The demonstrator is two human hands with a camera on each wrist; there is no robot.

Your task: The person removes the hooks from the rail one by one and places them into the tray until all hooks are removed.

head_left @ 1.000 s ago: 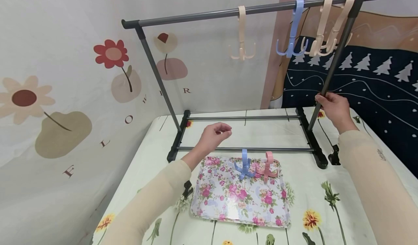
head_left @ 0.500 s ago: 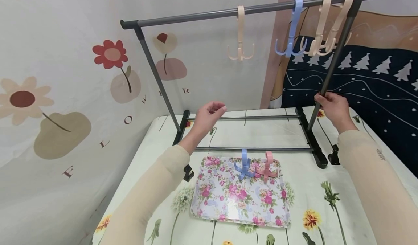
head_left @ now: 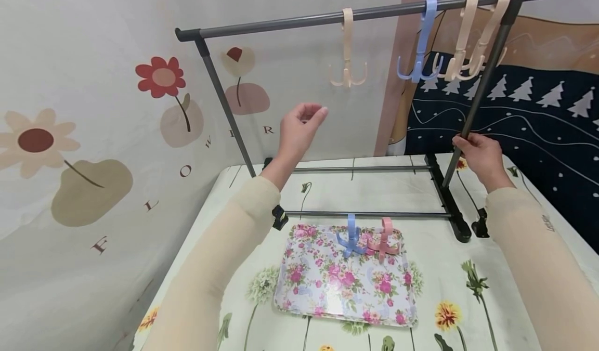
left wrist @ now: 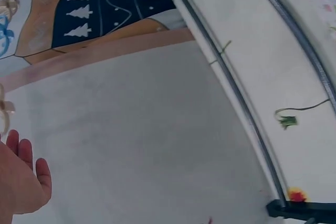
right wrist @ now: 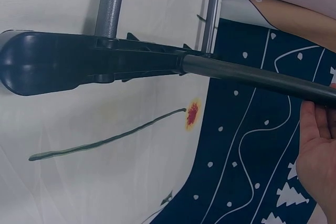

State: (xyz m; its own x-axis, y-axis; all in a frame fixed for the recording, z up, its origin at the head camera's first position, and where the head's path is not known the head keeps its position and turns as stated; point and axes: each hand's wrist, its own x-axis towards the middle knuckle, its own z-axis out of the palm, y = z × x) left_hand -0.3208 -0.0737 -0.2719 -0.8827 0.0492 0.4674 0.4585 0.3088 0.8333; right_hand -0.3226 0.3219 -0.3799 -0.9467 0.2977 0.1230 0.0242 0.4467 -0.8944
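Note:
My right hand (head_left: 482,156) grips the right upright post (head_left: 478,99) of a dark grey garment rack. In the right wrist view its fingers (right wrist: 315,124) lie against that post. My left hand (head_left: 299,130) is raised in front of the rack, fingers loosely bent and holding nothing. Above it, a beige four-prong hook (head_left: 347,54) hangs from the top rail (head_left: 281,25). A blue hook (head_left: 423,44) and two beige hooks (head_left: 460,41) hang farther right. On a floral tray (head_left: 337,283) lie another blue hook (head_left: 351,239) and a pink hook (head_left: 385,242).
The rack's black right foot (head_left: 446,200) and two low crossbars stand on a flower-print tablecloth (head_left: 248,320). Behind rises a pale wall hanging with flowers (head_left: 161,75). A navy cloth with white trees (head_left: 533,127) hangs at the right.
My left hand has risen from near the lower crossbar toward the hanging beige hook. The right hand stays on the post, and the hooks have not moved.

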